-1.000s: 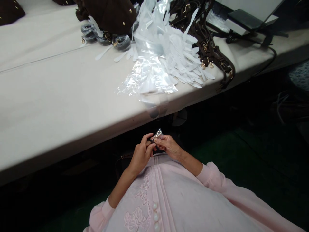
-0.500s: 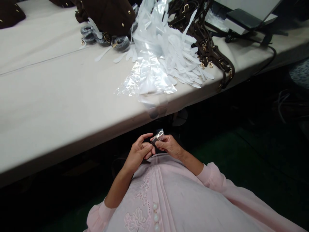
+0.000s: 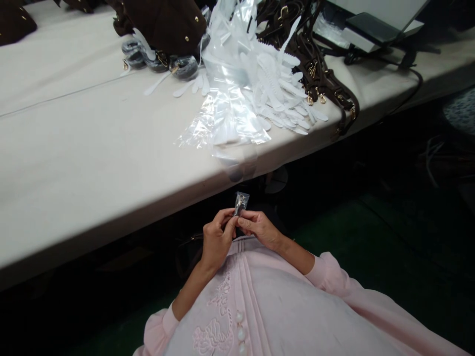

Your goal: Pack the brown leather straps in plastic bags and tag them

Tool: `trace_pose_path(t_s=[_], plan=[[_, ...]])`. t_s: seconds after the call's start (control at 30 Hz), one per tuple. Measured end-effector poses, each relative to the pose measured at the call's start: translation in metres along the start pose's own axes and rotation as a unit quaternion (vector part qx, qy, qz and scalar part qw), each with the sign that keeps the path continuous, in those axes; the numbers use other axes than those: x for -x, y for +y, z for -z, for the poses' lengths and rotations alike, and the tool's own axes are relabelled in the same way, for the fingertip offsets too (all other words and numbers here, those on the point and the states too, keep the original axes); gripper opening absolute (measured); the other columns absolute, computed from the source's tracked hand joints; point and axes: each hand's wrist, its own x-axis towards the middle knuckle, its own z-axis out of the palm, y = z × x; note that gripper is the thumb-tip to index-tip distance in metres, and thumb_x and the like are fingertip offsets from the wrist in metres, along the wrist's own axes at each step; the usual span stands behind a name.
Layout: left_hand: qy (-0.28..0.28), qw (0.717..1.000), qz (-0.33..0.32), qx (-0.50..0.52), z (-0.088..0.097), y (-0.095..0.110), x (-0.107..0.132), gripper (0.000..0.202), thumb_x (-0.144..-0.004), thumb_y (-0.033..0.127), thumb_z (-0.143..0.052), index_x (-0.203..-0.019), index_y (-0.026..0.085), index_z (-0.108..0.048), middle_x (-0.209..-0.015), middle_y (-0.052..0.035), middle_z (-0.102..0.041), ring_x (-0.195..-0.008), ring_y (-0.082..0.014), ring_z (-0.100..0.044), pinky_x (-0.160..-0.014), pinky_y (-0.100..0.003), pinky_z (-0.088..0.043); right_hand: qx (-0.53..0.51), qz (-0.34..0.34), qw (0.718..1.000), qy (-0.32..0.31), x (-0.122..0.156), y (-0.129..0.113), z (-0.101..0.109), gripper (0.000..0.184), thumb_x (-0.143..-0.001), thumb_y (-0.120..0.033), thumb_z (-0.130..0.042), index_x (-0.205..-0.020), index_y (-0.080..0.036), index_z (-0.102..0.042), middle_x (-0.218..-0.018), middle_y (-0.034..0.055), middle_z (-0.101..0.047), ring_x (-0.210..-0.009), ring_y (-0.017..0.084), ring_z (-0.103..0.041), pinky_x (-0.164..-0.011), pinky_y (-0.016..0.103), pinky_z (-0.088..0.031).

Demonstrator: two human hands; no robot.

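Close to my body, just below the table edge, both hands pinch the end of a dark brown strap. Its metal clasp sits in a small clear plastic sleeve (image 3: 241, 200) that points up from my fingertips. My left hand (image 3: 218, 236) grips it from the left, thumb and forefinger closed. From the other side my right hand (image 3: 260, 228) closes on it, its thumb near the left one. More of a dark strap (image 3: 193, 239) shows left of my left hand. The part between the fingers is hidden.
On the table (image 3: 92, 148) ahead lie clear plastic bags (image 3: 230, 116), a pile of white notched strips (image 3: 278, 91), brown straps with gold buckles (image 3: 334, 89), and wrapped coiled straps (image 3: 184, 66) beside a dark brown bag (image 3: 166, 24). A dark device (image 3: 374, 27) stands at the right.
My left hand has turned and closed its fingers on the strap end. The plastic-covered clasp has tilted more upright and moved slightly left.
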Motion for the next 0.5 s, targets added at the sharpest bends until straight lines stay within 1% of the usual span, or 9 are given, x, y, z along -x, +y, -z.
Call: trace_pose_path(t_s=[0.07,0.13,0.2,0.23,0.3,0.37,0.43,0.5], plan=[[0.032,0.999,-0.005,0.001,0.000,-0.001,0.002,0.021,-0.090,0.031,-0.062,-0.105,0.017,-0.065,-0.064,0.0021,-0.064,-0.052,-0.0093,-0.054,-0.053,-0.020,-0.044,0.014,0.012,0.999,0.041,0.001,0.002,-0.003,0.037,-0.081,-0.046,-0.073,-0.100,-0.014,-0.070,-0.076,0.0008,-0.060,-0.063,0.009,-0.049,-0.058,0.023,-0.039],[0.047,0.999,0.002,0.018,0.000,-0.002,0.003,0.019,-0.090,0.031,-0.063,-0.102,0.016,-0.065,-0.063,0.0021,-0.064,-0.052,-0.0094,-0.055,-0.053,-0.020,-0.046,0.068,0.048,0.992,0.100,0.002,0.004,-0.005,0.039,-0.078,-0.044,-0.077,-0.104,-0.016,-0.067,-0.080,0.0015,-0.062,-0.069,0.012,-0.055,-0.063,0.026,-0.046],[0.053,0.997,0.018,0.049,0.001,-0.002,0.001,0.018,-0.089,0.031,-0.063,-0.098,0.015,-0.065,-0.067,0.0003,-0.066,-0.053,-0.0098,-0.057,-0.053,-0.020,-0.046,0.159,0.111,0.969,0.154,0.002,0.004,-0.008,0.040,-0.077,-0.038,-0.079,-0.107,-0.018,-0.062,-0.087,0.0029,-0.064,-0.076,0.015,-0.060,-0.070,0.029,-0.051],[0.056,0.996,0.026,0.067,0.001,-0.002,-0.001,0.018,-0.089,0.032,-0.064,-0.097,0.015,-0.065,-0.071,-0.0012,-0.068,-0.054,-0.0101,-0.058,-0.053,-0.021,-0.047,0.211,0.148,0.951,0.172,0.001,0.003,-0.009,0.038,-0.078,-0.035,-0.078,-0.108,-0.019,-0.060,-0.092,0.0038,-0.064,-0.079,0.016,-0.061,-0.074,0.030,-0.053],[0.062,0.992,0.039,0.104,0.000,-0.001,-0.006,0.019,-0.087,0.033,-0.066,-0.094,0.015,-0.064,-0.078,-0.0041,-0.071,-0.056,-0.0113,-0.059,-0.053,-0.022,-0.048,0.313,0.223,0.903,0.192,0.000,0.000,-0.012,0.037,-0.082,-0.028,-0.074,-0.113,-0.022,-0.055,-0.102,0.0054,-0.061,-0.085,0.017,-0.061,-0.079,0.032,-0.054],[0.075,0.987,0.052,0.131,0.001,0.003,-0.007,0.021,-0.085,0.035,-0.067,-0.090,0.015,-0.064,-0.077,-0.0049,-0.071,-0.056,-0.0125,-0.059,-0.053,-0.024,-0.049,0.394,0.288,0.850,0.197,0.002,-0.006,-0.021,0.035,-0.087,-0.024,-0.067,-0.119,-0.023,-0.053,-0.107,0.0072,-0.058,-0.089,0.019,-0.061,-0.081,0.035,-0.054],[0.096,0.982,0.077,0.144,0.005,0.009,0.000,0.024,-0.082,0.040,-0.068,-0.085,0.016,-0.065,-0.071,-0.0048,-0.068,-0.054,-0.0136,-0.059,-0.053,-0.026,-0.049,0.450,0.339,0.805,0.187,0.006,-0.011,-0.034,0.034,-0.090,-0.022,-0.062,-0.123,-0.025,-0.055,-0.109,0.0088,-0.057,-0.096,0.022,-0.060,-0.082,0.037,-0.054],[0.111,0.974,0.110,0.164,0.012,0.014,0.009,0.032,-0.079,0.050,-0.068,-0.082,0.018,-0.067,-0.065,-0.0050,-0.065,-0.053,-0.0155,-0.059,-0.052,-0.029,-0.048,0.492,0.384,0.766,0.150,0.004,-0.014,-0.045,0.030,-0.092,-0.023,-0.059,-0.123,-0.026,-0.058,-0.109,0.0092,-0.059,-0.099,0.024,-0.061,-0.083,0.039,-0.054]])
